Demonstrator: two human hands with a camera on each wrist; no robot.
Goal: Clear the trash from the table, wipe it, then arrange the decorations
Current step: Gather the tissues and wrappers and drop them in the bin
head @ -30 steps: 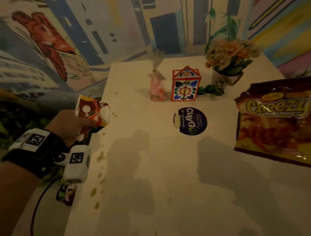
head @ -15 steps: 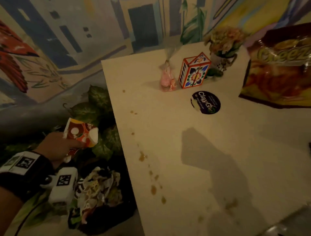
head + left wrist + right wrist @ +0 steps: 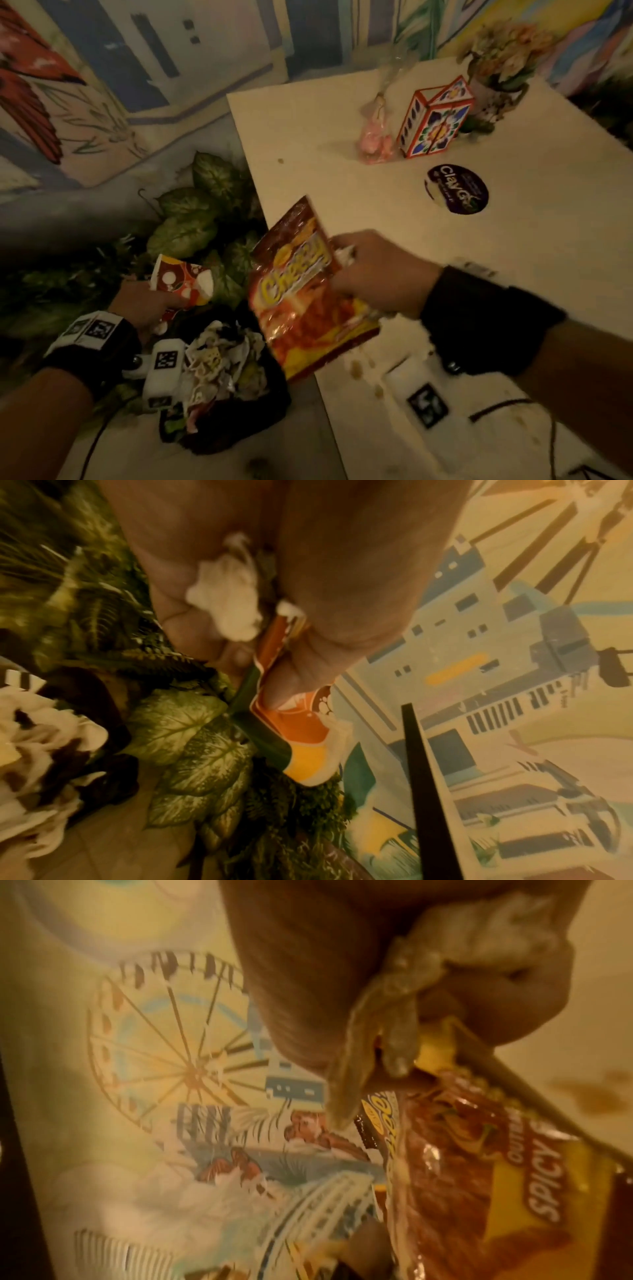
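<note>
Right hand (image 3: 373, 274), grip pinching chip bag (image 3: 305, 294) by its edge, a tissue wad tucked in the palm; bag hangs off the tabletop (image 3: 513, 246) edge over the bin (image 3: 236, 404). Light, crinkly, slick film; edge pinch suits. Left hand (image 3: 144, 301), grip around paper cup (image 3: 181, 281): light, crushable.

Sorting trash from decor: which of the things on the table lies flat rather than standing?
The round dark ClayGo lid. It lies flat on the table, while the patterned box, pink packet and flower pot stand upright.
</note>
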